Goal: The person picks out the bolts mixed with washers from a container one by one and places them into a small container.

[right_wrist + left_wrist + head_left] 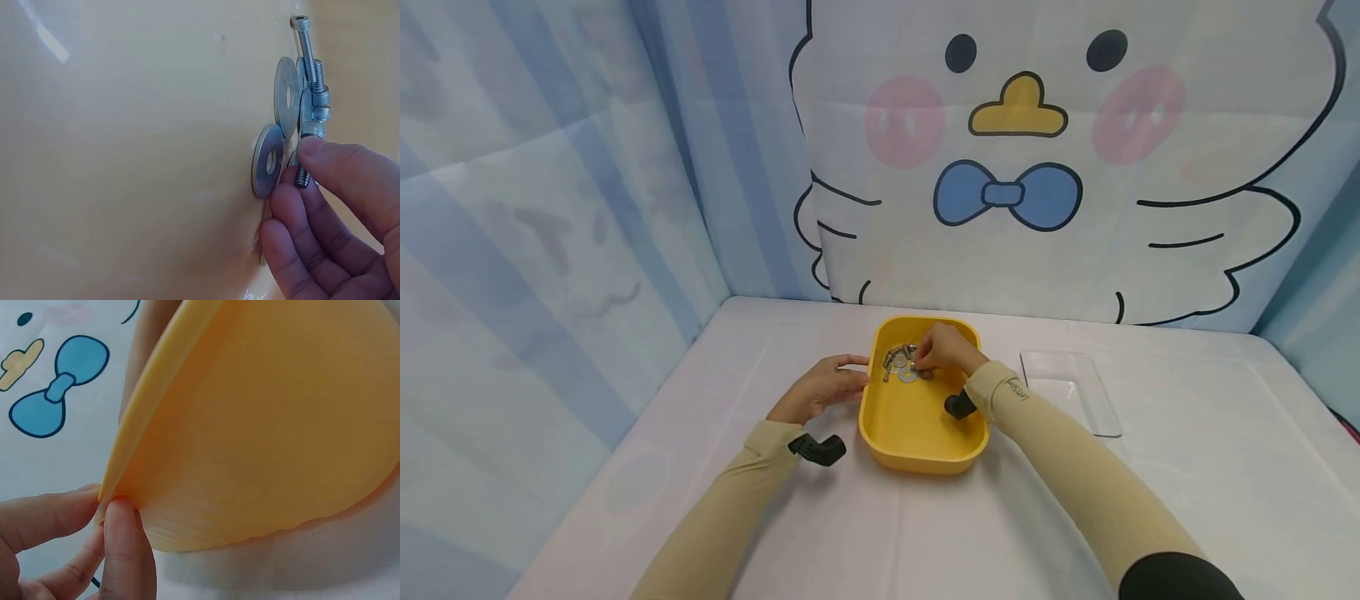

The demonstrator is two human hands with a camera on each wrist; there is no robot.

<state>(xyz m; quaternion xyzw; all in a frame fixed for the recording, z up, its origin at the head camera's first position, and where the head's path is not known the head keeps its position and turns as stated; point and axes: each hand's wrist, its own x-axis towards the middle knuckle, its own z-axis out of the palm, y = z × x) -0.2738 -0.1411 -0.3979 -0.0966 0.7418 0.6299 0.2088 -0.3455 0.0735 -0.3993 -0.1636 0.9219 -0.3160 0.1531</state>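
Note:
A yellow tray [917, 429] stands on the table in front of me. My left hand [827, 385] pinches its left rim; in the left wrist view the fingers [122, 531] lie on both sides of the edge. Inside the tray, my right hand [946, 348] is over a small pile of metal hardware. Thumb and fingers pinch a screw [303, 179], whose threaded tip shows below the thumb [340, 162]. Beside it lie several flat washers [269, 161] and several socket-head screws [304, 40], bunched together on the tray floor. Part of the pile is hidden behind the right hand.
A clear plastic tray [1105, 400] sits to the right of the yellow one, partly behind the right sleeve [1060, 467]. A white cloth covers the table [880, 533]. Behind it hangs a curtain [887, 233] with a cartoon bird.

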